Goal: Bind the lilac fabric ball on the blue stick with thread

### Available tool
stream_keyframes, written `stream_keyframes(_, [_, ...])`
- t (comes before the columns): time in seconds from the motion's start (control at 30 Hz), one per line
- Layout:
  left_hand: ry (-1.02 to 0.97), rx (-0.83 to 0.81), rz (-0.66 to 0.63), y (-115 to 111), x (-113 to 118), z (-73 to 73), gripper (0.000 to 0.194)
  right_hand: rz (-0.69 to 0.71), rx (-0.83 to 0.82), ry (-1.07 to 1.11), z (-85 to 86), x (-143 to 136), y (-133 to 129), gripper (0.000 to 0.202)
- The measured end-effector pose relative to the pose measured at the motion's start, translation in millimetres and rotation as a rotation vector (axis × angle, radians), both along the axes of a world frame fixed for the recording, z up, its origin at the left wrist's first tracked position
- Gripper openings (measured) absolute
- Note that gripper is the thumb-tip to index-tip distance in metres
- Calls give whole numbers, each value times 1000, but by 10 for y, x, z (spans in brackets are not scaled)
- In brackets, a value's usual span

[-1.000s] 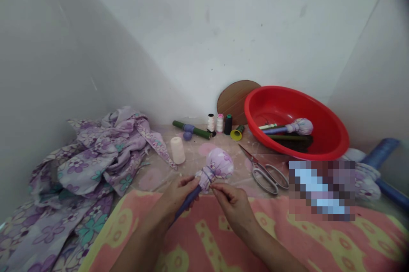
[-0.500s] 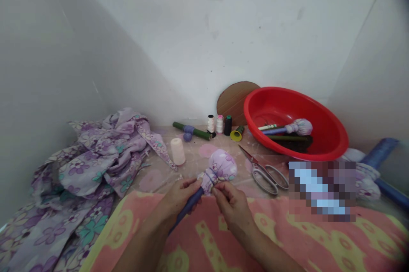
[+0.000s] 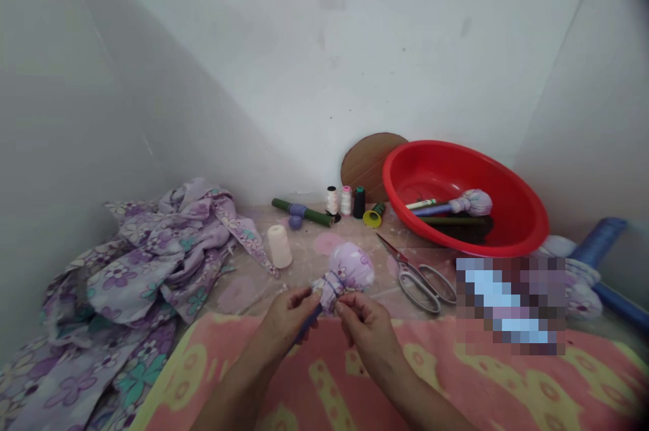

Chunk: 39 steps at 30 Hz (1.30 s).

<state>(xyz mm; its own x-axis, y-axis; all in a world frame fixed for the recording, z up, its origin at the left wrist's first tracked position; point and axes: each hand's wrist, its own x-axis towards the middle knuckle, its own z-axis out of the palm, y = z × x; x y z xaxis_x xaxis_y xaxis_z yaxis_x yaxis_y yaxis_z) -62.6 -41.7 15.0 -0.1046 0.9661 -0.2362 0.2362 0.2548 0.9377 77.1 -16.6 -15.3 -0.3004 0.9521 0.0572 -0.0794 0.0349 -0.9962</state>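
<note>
Lilac floral cloth covers the round-headed bundle (image 3: 352, 266) you hold up front, at the far edge of the pink-and-yellow blanket (image 3: 332, 400). Your left hand (image 3: 290, 316) is closed around its blue stick (image 3: 308, 323); your right hand (image 3: 366, 319) pinches the gathered cloth's loose edge between thumb and fingertip. Scissors (image 3: 420, 288) lie to the right.

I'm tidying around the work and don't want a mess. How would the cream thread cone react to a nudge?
The cream thread cone would probably tip if pushed near its top, since it stands upright and is taller than wide. Once down, its round sides suggest it could roll, perhaps curving because it tapers slightly. It is likely light, appearing to be mostly wound thread.
</note>
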Motion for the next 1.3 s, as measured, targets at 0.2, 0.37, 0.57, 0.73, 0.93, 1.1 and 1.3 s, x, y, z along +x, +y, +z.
stream_keyframes(0.2, [-4, 22, 3, 4, 12, -22, 40, -27, 62, -21, -13, -27, -12, 22])
stream_keyframes(0.37, [-17, 60, 15, -3, 21, -85, 40, -54, 134, -74, -83, -50, -7, 14])
stream_keyframes(0.57, [16, 65, 55, -13, 42, -95, 46, -23, 311, -158, -21, -82, -48, 7])
stream_keyframes(0.73, [63, 127, 106, -26, -53, -136, 48, -40, 706, -596, 133, 78, -158, 12])
stream_keyframes(0.93, [169, 202, 173, -64, -141, -126, 45, -343, 1195, -808, 454, 213, -1, 27])
stream_keyframes(1.1, [170, 232, 185, -109, -134, -78, 41, -204, 1387, -909, 540, 159, 220, 14])
stream_keyframes(1.3, [119, 139, 143, -53, -141, -84, 46, -177, 1350, -818, 301, 137, 137, 15])
